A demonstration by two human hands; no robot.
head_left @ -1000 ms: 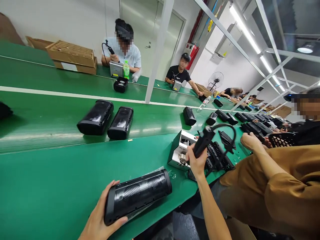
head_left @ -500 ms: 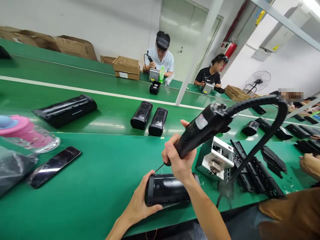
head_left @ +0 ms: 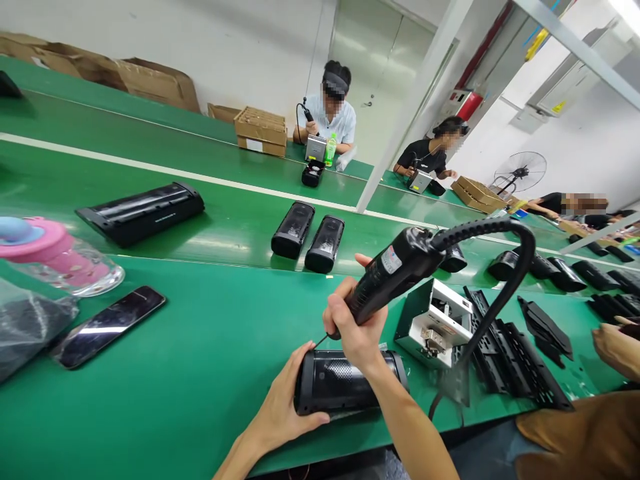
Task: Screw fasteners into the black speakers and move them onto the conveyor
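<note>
My left hand point(head_left: 280, 393) is wrapped round the left end of a glossy black housing point(head_left: 337, 387) with a perforated panel, which lies on the green bench. In my right hand point(head_left: 357, 330) is a black electric screwdriver point(head_left: 390, 272), tilted, with a thick cable arching off to the right. Its thin bit points down to the housing's far left edge, beside my left fingertips. Whether the bit touches a screw is hidden. Just right of the housing stands a small white and grey screw feeder point(head_left: 440, 323), its front mechanism exposed.
Black slotted parts point(head_left: 510, 353) lie right of the feeder, near a co-worker's hand point(head_left: 617, 350). A phone point(head_left: 110, 327) and a pink-lidded bottle point(head_left: 65, 257) lie at left. Two black housings point(head_left: 293, 230) stand beyond the bench edge. A metal post point(head_left: 395, 147) rises behind. Co-workers sit across.
My right hand has brought the screwdriver slightly lower, and less of its bit shows above the housing. My left hand keeps its hold. The whole view has shifted slightly.
</note>
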